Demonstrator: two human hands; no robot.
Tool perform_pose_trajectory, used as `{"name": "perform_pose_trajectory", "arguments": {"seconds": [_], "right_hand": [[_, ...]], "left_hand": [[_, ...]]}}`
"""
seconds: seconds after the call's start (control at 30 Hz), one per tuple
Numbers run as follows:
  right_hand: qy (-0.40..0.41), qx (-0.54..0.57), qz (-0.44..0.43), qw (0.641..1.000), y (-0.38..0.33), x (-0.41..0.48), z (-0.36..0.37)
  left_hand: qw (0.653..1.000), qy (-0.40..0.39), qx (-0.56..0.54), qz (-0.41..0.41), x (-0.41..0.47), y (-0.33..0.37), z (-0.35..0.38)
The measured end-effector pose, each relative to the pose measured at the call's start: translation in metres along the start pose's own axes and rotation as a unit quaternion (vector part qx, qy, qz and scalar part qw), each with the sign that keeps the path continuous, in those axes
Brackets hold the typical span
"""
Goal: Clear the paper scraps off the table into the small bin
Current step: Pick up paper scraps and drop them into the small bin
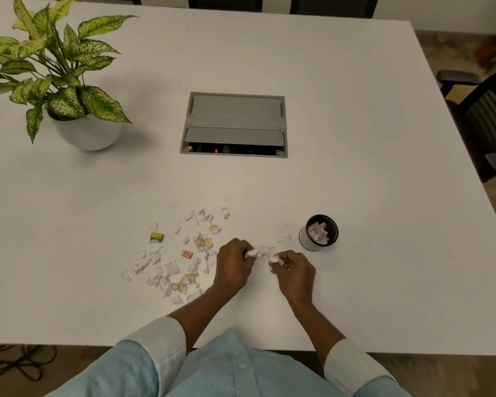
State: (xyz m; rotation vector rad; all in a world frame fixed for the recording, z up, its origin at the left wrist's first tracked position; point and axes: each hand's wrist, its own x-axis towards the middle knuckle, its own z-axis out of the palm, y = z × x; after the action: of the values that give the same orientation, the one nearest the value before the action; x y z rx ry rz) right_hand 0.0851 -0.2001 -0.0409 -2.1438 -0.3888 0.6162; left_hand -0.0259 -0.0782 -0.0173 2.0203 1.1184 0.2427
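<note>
Just left of the small bin (305, 242), both hands close on gathered paper scraps (254, 252): the left hand (234, 265) pinches one white wad, the right hand (295, 272) another, probably bunching them for a single drop. The bin stands upright, partly filled with scraps. Many more lie scattered on the worktop (355, 167) farther left of it.

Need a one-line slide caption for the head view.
Left hand and right hand pinch paper scraps beside the small bin; more lie strewn on the table.
</note>
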Motion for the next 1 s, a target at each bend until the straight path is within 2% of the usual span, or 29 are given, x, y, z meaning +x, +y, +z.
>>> {"name": "perform_pose_trajectory", "arguments": {"seconds": [0.2,0.37,0.57,0.73,0.87,1.0], "right_hand": [[0.074,0.009,0.012,0.997,-0.018,0.037,-0.064],[0.127,-0.083,-0.009,0.988,-0.03,0.066,-0.106],[0.079,-0.152,0.006,0.985,-0.029,0.089,-0.121],[0.044,-0.13,0.008,0.991,-0.023,0.095,-0.124],[0.048,-0.11,-0.027,0.992,-0.021,0.092,-0.125],[0.052,-0.103,-0.071,0.991,-0.022,0.081,-0.119]], "left_hand": [[0.997,0.014,-0.029,0.066,0.031,0.077,0.015],[0.997,-0.007,-0.029,0.078,0.055,0.123,0.035],[0.995,-0.064,0.025,0.074,0.069,0.141,0.062],[0.992,-0.096,0.028,0.076,0.067,0.142,0.076],[0.992,-0.097,0.041,0.07,0.065,0.127,0.076],[0.991,-0.107,0.079,0.027,0.063,0.099,0.065]]}}
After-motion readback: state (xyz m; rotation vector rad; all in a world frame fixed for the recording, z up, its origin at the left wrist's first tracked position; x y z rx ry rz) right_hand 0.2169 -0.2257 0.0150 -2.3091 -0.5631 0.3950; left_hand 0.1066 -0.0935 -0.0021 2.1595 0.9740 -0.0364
